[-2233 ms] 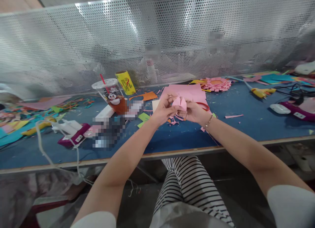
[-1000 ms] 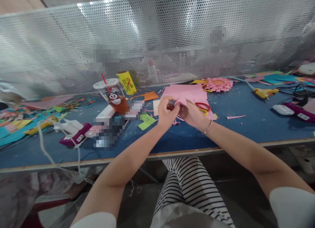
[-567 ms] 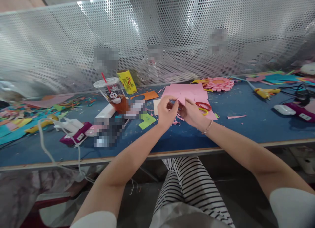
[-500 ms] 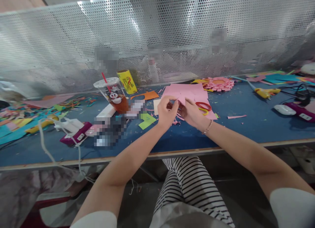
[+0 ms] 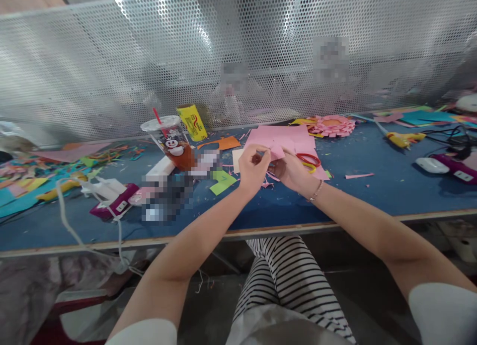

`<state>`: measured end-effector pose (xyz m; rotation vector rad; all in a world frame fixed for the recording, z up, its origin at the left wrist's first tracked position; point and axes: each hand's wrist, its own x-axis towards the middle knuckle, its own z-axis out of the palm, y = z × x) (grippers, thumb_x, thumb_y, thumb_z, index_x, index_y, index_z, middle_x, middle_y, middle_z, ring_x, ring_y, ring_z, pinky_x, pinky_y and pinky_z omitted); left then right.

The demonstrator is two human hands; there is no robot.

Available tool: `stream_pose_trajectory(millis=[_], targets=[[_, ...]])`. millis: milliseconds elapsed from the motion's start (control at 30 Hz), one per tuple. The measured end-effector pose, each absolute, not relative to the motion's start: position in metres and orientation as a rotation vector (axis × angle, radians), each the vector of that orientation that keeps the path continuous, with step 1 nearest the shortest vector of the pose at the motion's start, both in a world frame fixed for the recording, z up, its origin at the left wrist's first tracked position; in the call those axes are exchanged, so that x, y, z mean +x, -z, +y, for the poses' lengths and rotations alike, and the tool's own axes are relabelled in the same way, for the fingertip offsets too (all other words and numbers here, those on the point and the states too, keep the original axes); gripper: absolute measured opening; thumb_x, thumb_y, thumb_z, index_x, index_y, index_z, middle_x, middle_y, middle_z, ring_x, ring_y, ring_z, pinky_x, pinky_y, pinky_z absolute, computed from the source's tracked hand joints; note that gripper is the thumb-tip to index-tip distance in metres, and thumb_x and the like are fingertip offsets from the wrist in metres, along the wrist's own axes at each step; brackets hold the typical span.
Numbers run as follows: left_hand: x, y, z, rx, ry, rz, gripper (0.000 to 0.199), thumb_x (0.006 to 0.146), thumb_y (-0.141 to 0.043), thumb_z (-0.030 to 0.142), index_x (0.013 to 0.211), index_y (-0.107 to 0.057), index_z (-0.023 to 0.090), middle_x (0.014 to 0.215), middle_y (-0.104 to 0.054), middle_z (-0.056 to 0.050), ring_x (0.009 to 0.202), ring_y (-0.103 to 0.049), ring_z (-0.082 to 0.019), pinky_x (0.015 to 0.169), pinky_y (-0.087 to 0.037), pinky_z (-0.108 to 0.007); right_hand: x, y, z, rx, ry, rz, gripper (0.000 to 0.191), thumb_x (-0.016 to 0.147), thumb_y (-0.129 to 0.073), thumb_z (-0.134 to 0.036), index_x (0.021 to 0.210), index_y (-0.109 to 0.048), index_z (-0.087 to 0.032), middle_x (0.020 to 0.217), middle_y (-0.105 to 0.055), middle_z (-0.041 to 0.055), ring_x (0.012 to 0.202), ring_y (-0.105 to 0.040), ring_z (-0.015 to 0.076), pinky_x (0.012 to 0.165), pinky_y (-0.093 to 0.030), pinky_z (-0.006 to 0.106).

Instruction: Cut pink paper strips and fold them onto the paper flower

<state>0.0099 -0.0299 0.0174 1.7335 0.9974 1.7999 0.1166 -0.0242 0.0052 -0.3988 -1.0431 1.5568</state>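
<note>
A small piece of pink paper (image 5: 276, 151) is held up between my two hands, over the middle of the blue table. My left hand (image 5: 253, 167) pinches its left side between thumb and finger. My right hand (image 5: 292, 170) closes on its right side, with some fingertips hidden behind it. Behind the hands lie larger pink sheets (image 5: 286, 134). Scissors with red and yellow handles (image 5: 308, 161) rest on the pink paper beside my right hand. Thin pink scraps (image 5: 267, 185) lie under the hands.
A drink cup (image 5: 172, 145) with a red straw stands left, near a yellow box (image 5: 192, 123). Green paper (image 5: 222, 182) lies nearer. A pink fringed ring (image 5: 332, 126) and a yellow glue gun (image 5: 404, 139) are right. Purple power strips (image 5: 115, 203) and cables lie at both sides.
The small pink piece has turned between my fingers, its lower edge now pointing more to the right. My hands have stayed in nearly the same place.
</note>
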Motion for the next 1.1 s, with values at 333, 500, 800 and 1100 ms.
stream_pose_trajectory(millis=[333, 500, 800, 1100], targets=[[0.009, -0.012, -0.026, 1.833, -1.817, 0.997, 0.007, 0.07, -0.057, 0.016, 0.076, -0.057, 0.019, 0.077, -0.058, 0.0, 0.054, -0.046, -0.005, 0.054, -0.04, -0.021, 0.116, -0.01, -0.028, -0.44, -1.546, -1.009, 0.009, 0.069, -0.062, -0.026, 0.073, -0.055, -0.023, 0.069, -0.059, -0.0033, 0.071, -0.056, 0.0124, 0.061, -0.045, 0.025], [0.01, -0.012, -0.027, 1.786, -1.788, 1.014, 0.007, 0.071, -0.058, 0.019, 0.077, -0.056, 0.018, 0.07, -0.055, 0.001, 0.054, -0.046, -0.005, 0.053, -0.039, -0.02, 0.114, -0.009, -0.028, -0.431, -1.552, -0.964, 0.012, 0.067, -0.066, -0.026, 0.071, -0.055, -0.022, 0.072, -0.06, -0.0028, 0.07, -0.056, 0.0109, 0.061, -0.046, 0.024], [0.01, -0.011, -0.028, 1.77, -1.759, 1.056, 0.007, 0.073, -0.056, 0.022, 0.079, -0.055, 0.018, 0.072, -0.057, 0.0, 0.057, -0.05, -0.006, 0.055, -0.041, -0.02, 0.109, -0.006, -0.026, -0.511, -1.415, -1.064, 0.019, 0.067, -0.066, -0.035, 0.076, -0.053, -0.023, 0.069, -0.055, -0.0036, 0.064, -0.053, 0.0105, 0.057, -0.044, 0.024], [0.009, -0.013, -0.025, 1.614, -1.703, 0.949, 0.01, 0.074, -0.057, 0.026, 0.075, -0.06, 0.017, 0.069, -0.06, 0.0, 0.061, -0.055, -0.009, 0.06, -0.045, -0.023, 0.118, -0.002, -0.009, -0.755, -0.849, -1.433, 0.009, 0.078, -0.041, -0.019, 0.069, -0.044, -0.021, 0.062, -0.043, -0.004, 0.055, -0.039, 0.0089, 0.052, -0.034, 0.023]])
